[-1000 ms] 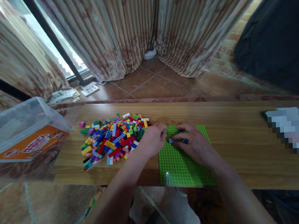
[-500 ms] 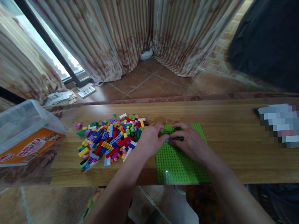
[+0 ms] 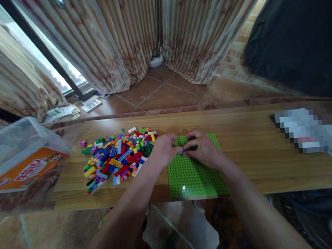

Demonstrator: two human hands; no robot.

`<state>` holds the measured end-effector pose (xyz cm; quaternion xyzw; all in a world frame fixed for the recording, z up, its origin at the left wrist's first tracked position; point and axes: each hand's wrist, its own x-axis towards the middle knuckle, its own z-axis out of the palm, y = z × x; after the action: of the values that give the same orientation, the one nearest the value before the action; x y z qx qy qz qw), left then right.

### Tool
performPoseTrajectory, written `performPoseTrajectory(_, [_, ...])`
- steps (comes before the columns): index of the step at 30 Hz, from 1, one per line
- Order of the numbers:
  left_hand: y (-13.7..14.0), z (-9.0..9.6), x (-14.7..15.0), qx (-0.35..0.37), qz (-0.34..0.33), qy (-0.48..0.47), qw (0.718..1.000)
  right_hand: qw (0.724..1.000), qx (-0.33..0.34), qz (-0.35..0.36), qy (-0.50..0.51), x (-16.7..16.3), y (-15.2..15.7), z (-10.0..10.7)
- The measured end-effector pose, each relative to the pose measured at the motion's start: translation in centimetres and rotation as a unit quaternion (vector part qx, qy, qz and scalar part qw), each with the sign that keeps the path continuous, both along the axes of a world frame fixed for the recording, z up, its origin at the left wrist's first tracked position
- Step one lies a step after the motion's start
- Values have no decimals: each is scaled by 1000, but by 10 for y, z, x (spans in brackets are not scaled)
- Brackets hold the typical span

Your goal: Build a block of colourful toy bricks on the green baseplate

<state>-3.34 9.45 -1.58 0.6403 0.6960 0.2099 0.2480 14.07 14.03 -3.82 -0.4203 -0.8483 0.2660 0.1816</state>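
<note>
Over the upper part of a green studded baseplate (image 3: 196, 179), both hands meet at a small bluish toy brick (image 3: 181, 152), mostly covered by fingers. My left hand (image 3: 166, 149) is closed, with its thumb and fingertips at the brick from the left. My right hand (image 3: 203, 147) pinches it from the right, the fingers bent. Whether the brick is pressed onto the studs or held just above them I cannot tell. To the left of my left hand lies a heap of mixed coloured bricks (image 3: 117, 162).
A clear plastic tub (image 3: 46, 134) with an orange label stands at the left end of the wooden table (image 3: 250, 152). A blurred-out packet (image 3: 301, 130) lies at the right. Papers (image 3: 62, 112) rest on the floor beyond, before long curtains (image 3: 137, 39).
The view has shifted slightly, so the table's things sit further left. My hands stay at the same part of the baseplate, with small finger movements around the brick.
</note>
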Motion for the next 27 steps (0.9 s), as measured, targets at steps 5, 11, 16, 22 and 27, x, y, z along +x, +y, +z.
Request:
performPoseTrajectory(5, [-2,-1,2,12,-5,-1,1000,1000,-5,-15,14,-2,0,1])
performPoseTrajectory(11, [-17,-5,7,48,2,4,999,1000,0,-22,15,-2,-6,-2])
performPoseTrajectory(16, [-20,-9,5,84,-8,-14,996,999,11,-19,25,-2,-6,-5])
performPoseTrajectory(22, [-20,-8,4,107,-35,-14,993,996,-10,-1,88,7,0,6])
performPoseTrajectory(27, [-20,-5,2,116,-43,-11,992,985,-35,-62,159,18,6,16])
